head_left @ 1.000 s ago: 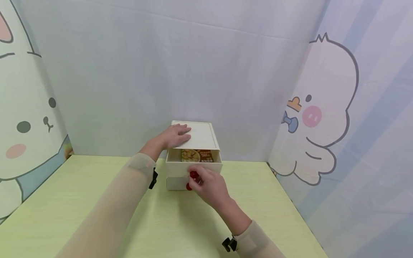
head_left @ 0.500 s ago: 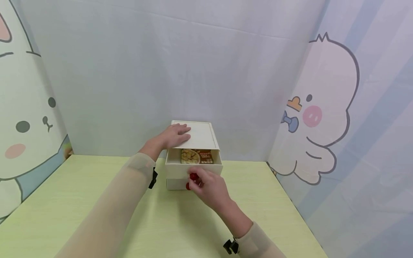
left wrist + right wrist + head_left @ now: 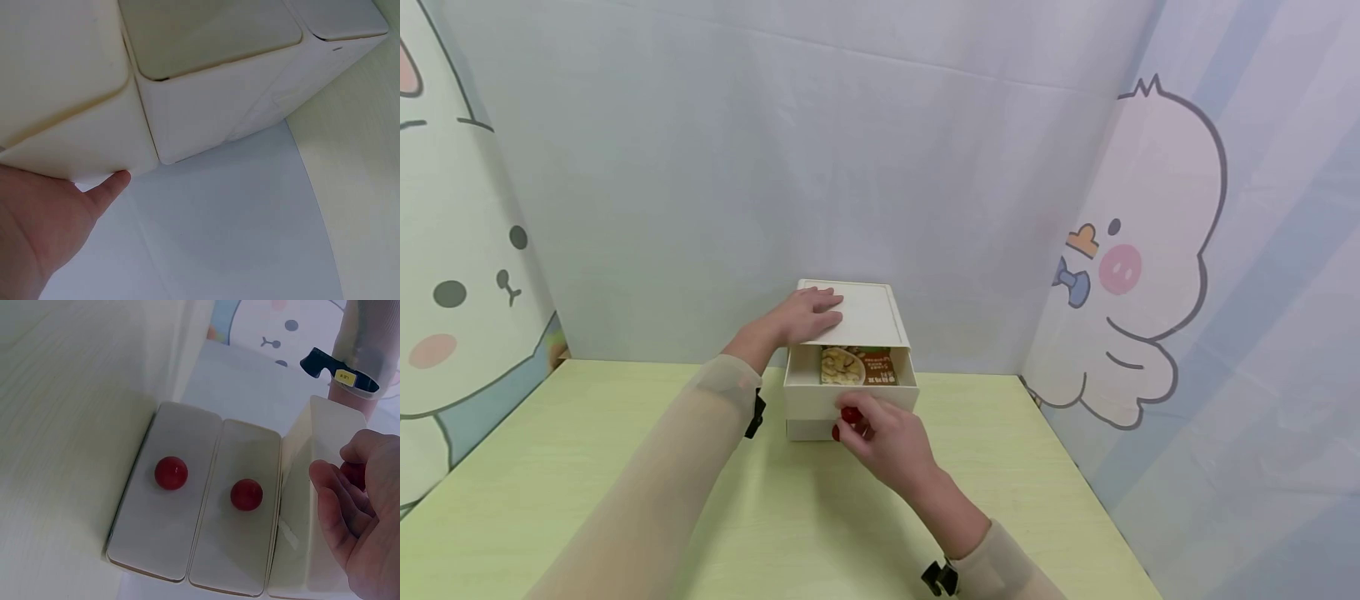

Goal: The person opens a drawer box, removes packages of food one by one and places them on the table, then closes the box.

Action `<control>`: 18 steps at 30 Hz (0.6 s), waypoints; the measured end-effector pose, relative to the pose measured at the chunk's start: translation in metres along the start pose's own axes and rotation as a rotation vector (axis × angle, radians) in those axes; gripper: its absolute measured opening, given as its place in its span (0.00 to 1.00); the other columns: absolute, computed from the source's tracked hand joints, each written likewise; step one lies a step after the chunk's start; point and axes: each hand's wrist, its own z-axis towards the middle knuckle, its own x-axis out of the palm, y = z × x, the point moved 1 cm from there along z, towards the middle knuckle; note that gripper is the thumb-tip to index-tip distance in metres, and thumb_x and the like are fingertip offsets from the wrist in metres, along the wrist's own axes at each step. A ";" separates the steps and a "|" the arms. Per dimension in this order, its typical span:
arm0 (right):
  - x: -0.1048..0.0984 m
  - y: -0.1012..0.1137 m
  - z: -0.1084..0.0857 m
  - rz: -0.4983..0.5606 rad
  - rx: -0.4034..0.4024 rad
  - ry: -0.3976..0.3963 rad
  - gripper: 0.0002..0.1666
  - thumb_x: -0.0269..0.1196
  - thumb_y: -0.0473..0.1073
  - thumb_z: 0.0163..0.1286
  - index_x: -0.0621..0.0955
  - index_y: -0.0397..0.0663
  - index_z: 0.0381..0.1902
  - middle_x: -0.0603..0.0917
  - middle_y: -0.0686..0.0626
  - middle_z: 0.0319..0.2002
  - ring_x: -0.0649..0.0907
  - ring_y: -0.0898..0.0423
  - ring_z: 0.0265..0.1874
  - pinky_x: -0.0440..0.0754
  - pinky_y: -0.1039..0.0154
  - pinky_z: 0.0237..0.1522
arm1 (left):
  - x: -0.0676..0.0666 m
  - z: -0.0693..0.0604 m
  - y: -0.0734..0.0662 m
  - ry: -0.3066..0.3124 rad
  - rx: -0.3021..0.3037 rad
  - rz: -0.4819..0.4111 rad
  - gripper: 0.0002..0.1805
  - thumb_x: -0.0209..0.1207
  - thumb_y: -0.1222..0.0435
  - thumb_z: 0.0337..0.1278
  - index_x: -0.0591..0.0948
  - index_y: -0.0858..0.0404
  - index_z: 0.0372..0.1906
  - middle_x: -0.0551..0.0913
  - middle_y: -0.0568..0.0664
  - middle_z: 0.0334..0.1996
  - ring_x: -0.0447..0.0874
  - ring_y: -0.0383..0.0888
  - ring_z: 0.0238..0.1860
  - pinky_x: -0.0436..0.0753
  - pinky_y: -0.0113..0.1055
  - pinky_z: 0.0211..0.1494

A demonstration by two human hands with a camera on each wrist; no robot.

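Observation:
A small white drawer cabinet [image 3: 872, 315] stands on the table against the back curtain. My left hand [image 3: 805, 318] rests on its top with the fingers straight. In the left wrist view, that thumb [image 3: 111, 194] lies along the cabinet's edge. The top drawer [image 3: 811, 402] is pulled out part way, and my right hand [image 3: 891, 437] pinches its red knob [image 3: 354, 475] between thumb and fingers. Inside lies a brown box with a picture of food [image 3: 859, 367], its back part hidden under the cabinet top. Two lower drawers are closed, with red knobs [image 3: 246, 495] on their fronts.
The pale green-yellow table [image 3: 760, 533] runs in front of the cabinet and to both sides. Curtains [image 3: 700, 183] with cartoon animals enclose the back and sides. A black strap [image 3: 337, 370] sits on the left wrist.
The top drawer has slid a little farther out toward me with my right hand on its knob, baring more of the food box. My left hand stays in place on the cabinet top.

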 end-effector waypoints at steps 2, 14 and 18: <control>0.000 0.000 -0.001 0.006 0.004 0.004 0.13 0.75 0.38 0.70 0.87 0.54 0.50 0.92 0.57 0.35 0.88 0.66 0.30 0.86 0.75 0.35 | 0.000 0.000 0.000 0.000 0.001 0.005 0.35 0.45 0.47 0.87 0.65 0.56 0.87 0.56 0.56 0.90 0.42 0.62 0.92 0.46 0.64 0.92; -0.004 0.005 -0.005 0.035 0.021 0.003 0.14 0.76 0.37 0.68 0.87 0.53 0.50 0.92 0.55 0.35 0.88 0.66 0.30 0.86 0.77 0.34 | 0.000 -0.001 -0.001 0.001 -0.003 0.007 0.34 0.46 0.47 0.87 0.66 0.55 0.87 0.56 0.55 0.90 0.42 0.61 0.92 0.46 0.64 0.92; -0.005 0.006 -0.006 0.039 0.017 0.004 0.15 0.76 0.37 0.68 0.87 0.53 0.50 0.92 0.55 0.35 0.88 0.66 0.30 0.85 0.78 0.34 | 0.000 0.000 -0.001 0.003 0.003 0.009 0.34 0.45 0.47 0.87 0.65 0.55 0.87 0.55 0.55 0.90 0.42 0.61 0.92 0.44 0.63 0.92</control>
